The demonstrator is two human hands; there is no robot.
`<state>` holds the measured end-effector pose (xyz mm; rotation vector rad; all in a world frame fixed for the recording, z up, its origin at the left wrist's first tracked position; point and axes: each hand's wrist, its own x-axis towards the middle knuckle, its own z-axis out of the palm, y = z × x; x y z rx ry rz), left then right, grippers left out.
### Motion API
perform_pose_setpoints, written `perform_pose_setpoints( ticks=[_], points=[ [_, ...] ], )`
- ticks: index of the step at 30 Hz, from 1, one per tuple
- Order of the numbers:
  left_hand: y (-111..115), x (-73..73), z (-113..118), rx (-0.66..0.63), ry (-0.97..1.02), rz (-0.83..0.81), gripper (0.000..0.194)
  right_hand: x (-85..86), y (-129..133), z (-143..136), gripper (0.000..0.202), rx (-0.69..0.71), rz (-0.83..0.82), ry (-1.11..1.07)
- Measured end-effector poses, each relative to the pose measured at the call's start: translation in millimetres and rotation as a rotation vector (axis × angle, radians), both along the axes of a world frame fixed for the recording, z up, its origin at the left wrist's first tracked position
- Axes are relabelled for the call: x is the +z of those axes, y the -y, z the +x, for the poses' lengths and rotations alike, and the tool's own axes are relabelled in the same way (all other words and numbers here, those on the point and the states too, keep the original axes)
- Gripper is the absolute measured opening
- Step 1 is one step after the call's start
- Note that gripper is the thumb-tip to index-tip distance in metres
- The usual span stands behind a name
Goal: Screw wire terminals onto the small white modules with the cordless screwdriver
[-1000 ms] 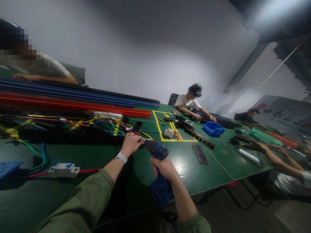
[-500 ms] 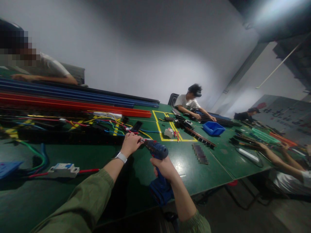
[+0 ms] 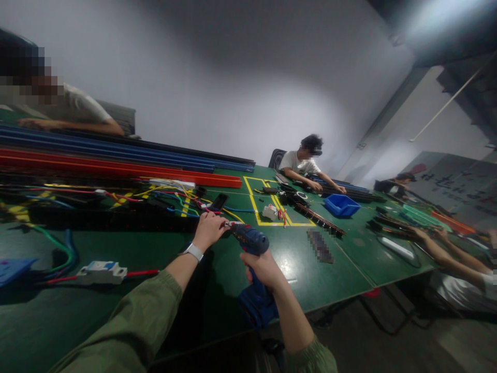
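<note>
My right hand (image 3: 264,267) is wrapped round the grip of a blue cordless drill (image 3: 251,240), whose nose points left and away from me. The battery base of the drill hangs low, by the near edge of the table. At the tip of the drill, my left hand (image 3: 209,229) has its fingers pinched together; what lies between them is hidden or too small to make out. Just beyond my left fingers are loose coloured wires (image 3: 182,199) and a dark, phone-like block (image 3: 219,202). A grey circuit breaker (image 3: 103,273) with red wires lies left of my left forearm.
Long red channels (image 3: 186,176) and blue channels (image 3: 155,154) run along the left back of the green table (image 3: 310,285). A blue bin (image 3: 341,205), a breaker (image 3: 269,211) and a pixelated flat object (image 3: 320,246) lie to the right. Several people work around the table.
My hands and the drill hold the same position. At the far right, a co-worker's head and arms have shifted slightly.
</note>
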<state>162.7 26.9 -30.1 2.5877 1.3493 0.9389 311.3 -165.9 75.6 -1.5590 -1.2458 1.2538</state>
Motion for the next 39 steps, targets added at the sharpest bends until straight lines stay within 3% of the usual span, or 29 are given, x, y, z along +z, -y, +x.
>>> perform_pose_setpoints(
  ticks=[7, 18, 39],
  points=[
    [0.0, 0.4, -0.2, 0.001, -0.007, -0.013, 0.027, 2.2, 0.4, -1.2, 0.029, 0.005, 0.006, 0.019],
    [0.1, 0.2, -0.7, -0.01, 0.008, 0.009, 0.027, 0.2, 0.0, -0.7, 0.011, -0.026, -0.075, 0.026],
    [-1.8, -2.6, -0.5, 0.003, -0.005, 0.033, 0.026, -5.3, -1.8, 2.2, 0.023, 0.007, 0.005, 0.0]
  ],
)
